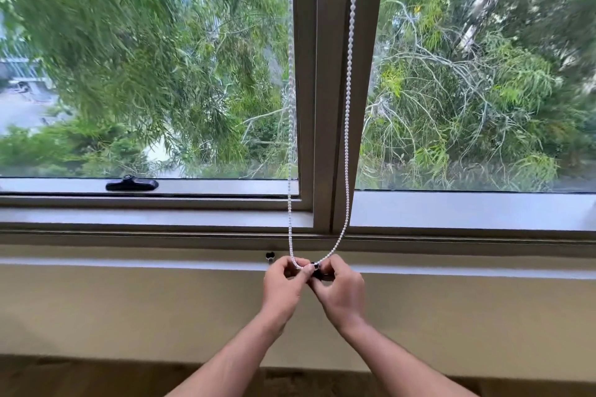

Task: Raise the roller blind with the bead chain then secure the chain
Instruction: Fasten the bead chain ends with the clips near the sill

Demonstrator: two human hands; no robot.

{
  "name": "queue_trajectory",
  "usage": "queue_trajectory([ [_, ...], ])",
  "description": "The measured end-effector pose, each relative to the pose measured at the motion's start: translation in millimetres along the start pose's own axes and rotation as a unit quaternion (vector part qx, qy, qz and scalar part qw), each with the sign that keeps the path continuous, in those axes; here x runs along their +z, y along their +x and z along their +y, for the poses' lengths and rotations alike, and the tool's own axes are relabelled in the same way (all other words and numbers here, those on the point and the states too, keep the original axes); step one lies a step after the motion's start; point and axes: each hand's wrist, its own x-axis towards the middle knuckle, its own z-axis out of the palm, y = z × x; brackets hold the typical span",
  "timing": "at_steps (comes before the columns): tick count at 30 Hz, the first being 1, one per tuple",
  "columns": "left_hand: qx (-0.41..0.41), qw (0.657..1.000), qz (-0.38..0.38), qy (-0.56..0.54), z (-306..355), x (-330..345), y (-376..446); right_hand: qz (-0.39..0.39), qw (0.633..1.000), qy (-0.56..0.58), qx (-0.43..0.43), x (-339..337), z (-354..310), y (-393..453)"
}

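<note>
A white bead chain [347, 126] hangs in a long loop in front of the brown window mullion [335, 90]. Its two strands run down from the top edge and meet at the sill. My left hand [283, 287] pinches the bottom of the loop. My right hand [342, 290] is closed on a small black chain clip [316, 268] where the loop ends; the clip is mostly hidden between my fingers. The two hands touch each other just below the sill's edge. The roller blind itself is out of view above.
A black window latch [131, 184] lies on the left sash frame. A small metal fitting [270, 256] sticks up from the sill [129, 259] just left of my hands. Below the sill is a beige wall [129, 309], then the floor. Trees fill both panes.
</note>
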Motion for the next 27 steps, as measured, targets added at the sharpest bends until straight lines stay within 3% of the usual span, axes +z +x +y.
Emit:
queue_trajectory([
  [11,-0.172,0.974,-0.074,-0.124,12,13,0,0.030,1.000,0.007,-0.002,4,-15,7],
  [16,-0.159,0.963,-0.148,-0.159,17,11,0,0.017,0.999,0.031,0.001,6,-15,10],
  [21,-0.143,0.972,-0.126,-0.135,15,10,11,-0.031,0.994,0.108,-0.006,4,-15,16],
  [24,-0.140,0.979,-0.106,-0.104,13,6,18,-0.069,0.974,0.208,0.067,0,-21,19],
  [27,-0.141,0.983,-0.091,-0.075,13,4,21,-0.085,0.915,0.347,0.189,-3,-30,27],
])
